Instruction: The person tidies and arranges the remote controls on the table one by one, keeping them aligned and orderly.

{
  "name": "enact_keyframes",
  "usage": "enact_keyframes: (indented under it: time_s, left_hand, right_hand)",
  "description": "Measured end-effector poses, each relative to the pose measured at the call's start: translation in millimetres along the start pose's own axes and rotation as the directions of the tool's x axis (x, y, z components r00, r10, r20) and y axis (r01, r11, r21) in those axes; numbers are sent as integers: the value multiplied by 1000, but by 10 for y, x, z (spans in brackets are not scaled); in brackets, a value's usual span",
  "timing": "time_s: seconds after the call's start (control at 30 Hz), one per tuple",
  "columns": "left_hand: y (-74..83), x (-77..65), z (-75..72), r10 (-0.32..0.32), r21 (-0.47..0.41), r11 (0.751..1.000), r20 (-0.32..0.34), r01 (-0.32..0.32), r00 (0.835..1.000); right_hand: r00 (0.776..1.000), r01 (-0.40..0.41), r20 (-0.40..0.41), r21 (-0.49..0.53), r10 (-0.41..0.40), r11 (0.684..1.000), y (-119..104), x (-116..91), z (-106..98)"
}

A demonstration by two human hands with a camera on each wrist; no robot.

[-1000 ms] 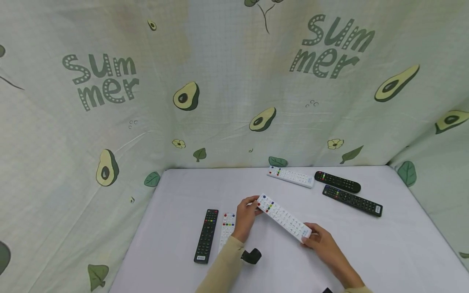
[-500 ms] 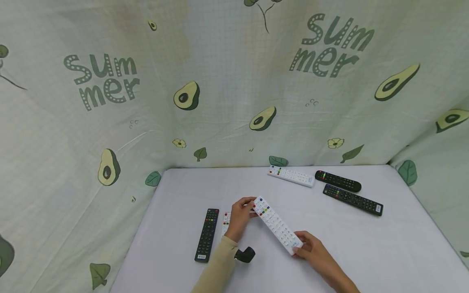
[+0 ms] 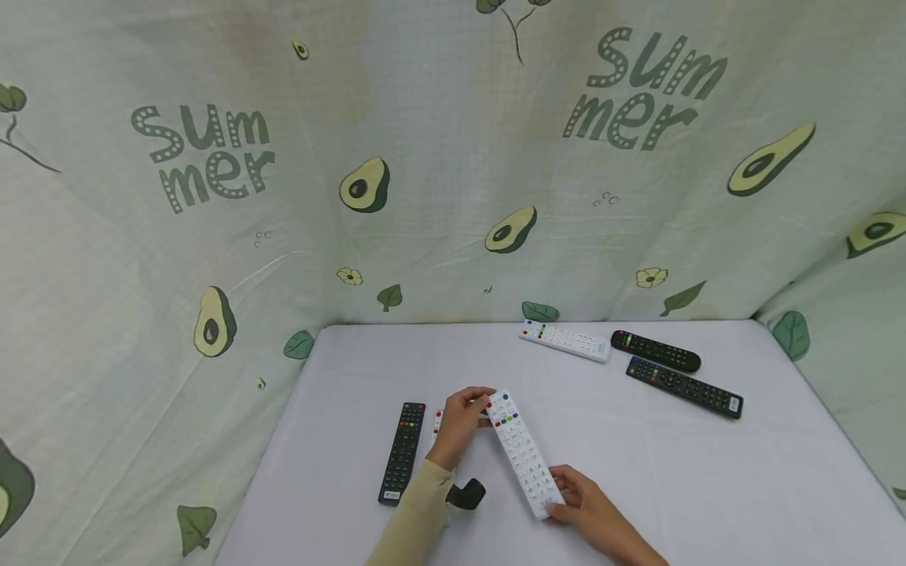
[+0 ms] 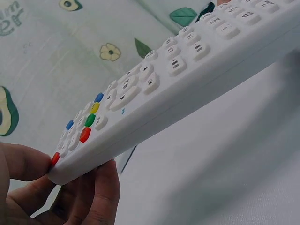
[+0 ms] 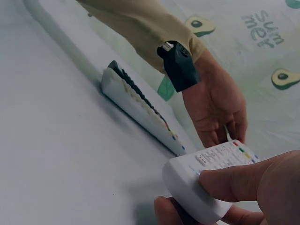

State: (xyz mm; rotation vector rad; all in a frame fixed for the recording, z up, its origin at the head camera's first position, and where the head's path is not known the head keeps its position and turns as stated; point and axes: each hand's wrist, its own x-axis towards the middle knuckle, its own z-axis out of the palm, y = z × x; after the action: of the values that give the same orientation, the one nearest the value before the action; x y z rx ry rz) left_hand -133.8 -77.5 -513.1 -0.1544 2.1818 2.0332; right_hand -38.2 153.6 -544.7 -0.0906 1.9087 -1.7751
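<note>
Both hands carry one long white remote (image 3: 522, 453) with coloured buttons, a little above the white table (image 3: 637, 464). My left hand (image 3: 463, 420) grips its far end, the fingers curled under the top by the red button (image 4: 55, 158). My right hand (image 3: 576, 503) pinches its near end, thumb on top (image 5: 234, 180) and fingers beneath. Another white remote (image 3: 437, 420) lies on the table under my left hand, mostly hidden, and shows edge-on (image 5: 140, 110) in the right wrist view. Left of it lies a black remote (image 3: 403, 450).
At the back right of the table lie a white remote (image 3: 565, 340) and two black remotes (image 3: 655, 350) (image 3: 683, 387). Avocado-print cloth (image 3: 354, 196) hangs behind and at both sides. A black wrist camera (image 3: 463, 494) sits on my left sleeve.
The held white remote has swung from a slant to nearly lengthwise and moved left and nearer, with both hands still on its ends. The other remotes have not moved.
</note>
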Motion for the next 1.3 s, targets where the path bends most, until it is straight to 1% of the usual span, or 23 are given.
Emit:
enact_keyframes:
  time_s: [0.07,0.2,0.3,0.43,0.57,0.67,0.83,0.93,1.17,1.3]
  left_hand:
    - [4,-9,-17,-6,9,1000,13,5,1000]
    - [-11,-21,-49,4,25,1000,38,-5,999]
    - [-17,-32,-76,6,33,999,45,-7,999]
    - [-28,-39,-113,-5,36,999,56,3,998]
    - [-45,-38,-140,-16,53,998,61,13,998]
    - [-48,-39,-152,-22,75,997,58,17,998]
    - [-56,-51,-178,-29,112,993,56,22,998]
    - [-46,-72,-195,-28,128,992,66,20,997]
    - [18,-106,-228,-45,118,992,90,34,995]
    - [30,-121,-245,-63,117,992,94,51,994]
  right_hand:
    - [1000,15,16,-17,-15,1000,21,-1,37]
    - [999,41,39,-67,-38,997,48,7,104]
    - [998,35,50,-87,-30,996,47,21,152]
    - [997,25,72,-74,-20,997,50,41,210]
    - [995,41,88,-53,-37,998,74,54,268]
    - [996,44,79,-64,-39,997,86,67,321]
    - [999,12,48,-100,-8,995,59,89,422]
    - [999,-10,31,-129,14,992,32,101,477]
    - [999,-39,18,-189,44,981,13,107,545]
    - [998,-57,16,-197,61,979,6,124,580]
